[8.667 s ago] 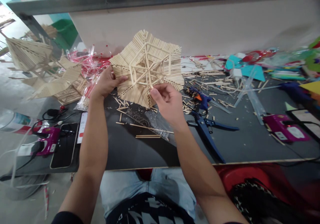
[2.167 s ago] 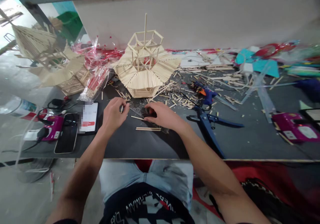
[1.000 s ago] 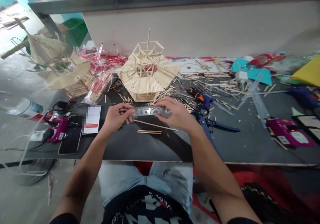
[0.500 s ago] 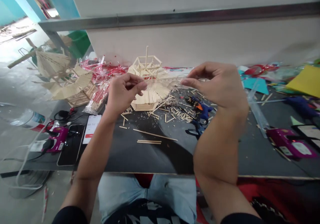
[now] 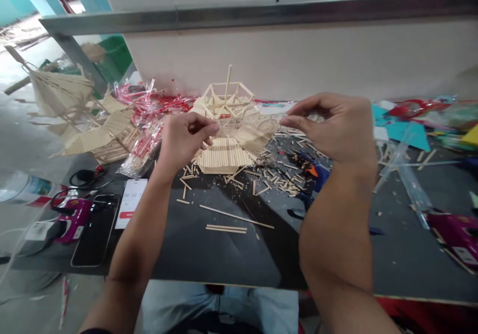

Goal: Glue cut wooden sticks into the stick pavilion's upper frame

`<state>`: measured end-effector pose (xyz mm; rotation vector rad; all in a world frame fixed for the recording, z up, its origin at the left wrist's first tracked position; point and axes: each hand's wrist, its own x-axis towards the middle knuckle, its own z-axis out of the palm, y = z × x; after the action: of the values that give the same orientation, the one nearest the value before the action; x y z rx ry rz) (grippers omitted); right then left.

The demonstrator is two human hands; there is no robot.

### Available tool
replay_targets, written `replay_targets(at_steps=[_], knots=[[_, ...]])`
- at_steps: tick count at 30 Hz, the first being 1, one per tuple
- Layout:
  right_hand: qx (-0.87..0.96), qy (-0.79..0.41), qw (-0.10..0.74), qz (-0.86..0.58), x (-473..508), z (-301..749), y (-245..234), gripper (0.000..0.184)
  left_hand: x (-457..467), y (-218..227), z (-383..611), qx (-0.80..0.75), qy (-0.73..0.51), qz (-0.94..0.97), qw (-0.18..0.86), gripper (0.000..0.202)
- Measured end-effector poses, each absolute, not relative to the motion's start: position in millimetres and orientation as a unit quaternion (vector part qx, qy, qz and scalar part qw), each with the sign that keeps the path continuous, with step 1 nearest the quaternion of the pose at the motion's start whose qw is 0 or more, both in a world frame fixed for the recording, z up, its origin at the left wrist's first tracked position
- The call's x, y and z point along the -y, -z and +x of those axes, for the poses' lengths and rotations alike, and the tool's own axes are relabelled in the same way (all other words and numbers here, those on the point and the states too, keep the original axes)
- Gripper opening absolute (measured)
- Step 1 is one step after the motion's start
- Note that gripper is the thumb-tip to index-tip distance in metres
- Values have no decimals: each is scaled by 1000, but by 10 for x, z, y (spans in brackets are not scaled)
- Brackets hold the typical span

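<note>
Both my hands are raised above the dark table (image 5: pixel 209 259), in front of a model built of thin wooden sticks (image 5: pixel 223 151). My left hand (image 5: pixel 184 140) is closed in a pinch on the left end of a clear plastic ruler (image 5: pixel 249 121). My right hand (image 5: pixel 336 125) pinches the ruler's right end. The ruler is seen nearly edge-on, level between the two hands. Under the hands, three long loose sticks (image 5: pixel 235 218) lie on the table, with several short offcuts scattered nearby.
A dark phone (image 5: pixel 95 230), a white phone (image 5: pixel 130 202) and a purple glue gun (image 5: pixel 70 220) lie at the left. Red-wrapped stick bundles (image 5: pixel 145 145) lie beside the model, blue cutters (image 5: pixel 315 177) behind my right wrist, and another purple glue gun (image 5: pixel 455 232) at far right. A wall is close behind.
I set the stick model down, picked the ruler off the table with both hands and lifted it in front of the model. In the last half second the hands barely moved.
</note>
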<state>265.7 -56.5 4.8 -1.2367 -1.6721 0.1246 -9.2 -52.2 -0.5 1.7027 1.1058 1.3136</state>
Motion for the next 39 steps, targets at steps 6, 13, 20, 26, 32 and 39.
replay_targets(at_steps=[6,13,20,26,32,39], knots=[[688,-29,497,-529,538,2662,-41,13,520,27,-7,-448,-530,650,309,10],[683,-5,509,-524,497,2654,-14,16,513,78,0,-442,-536,656,294,11],[682,23,530,-504,473,2637,10,19,519,64,6,-442,-538,659,283,10],[679,26,528,-509,457,2624,11,21,540,56,11,-451,-534,665,263,10],[674,29,529,-515,445,2615,7,26,522,73,3,-448,-530,669,265,10],[667,28,525,-528,464,2601,-13,26,512,80,5,-435,-537,669,274,10]])
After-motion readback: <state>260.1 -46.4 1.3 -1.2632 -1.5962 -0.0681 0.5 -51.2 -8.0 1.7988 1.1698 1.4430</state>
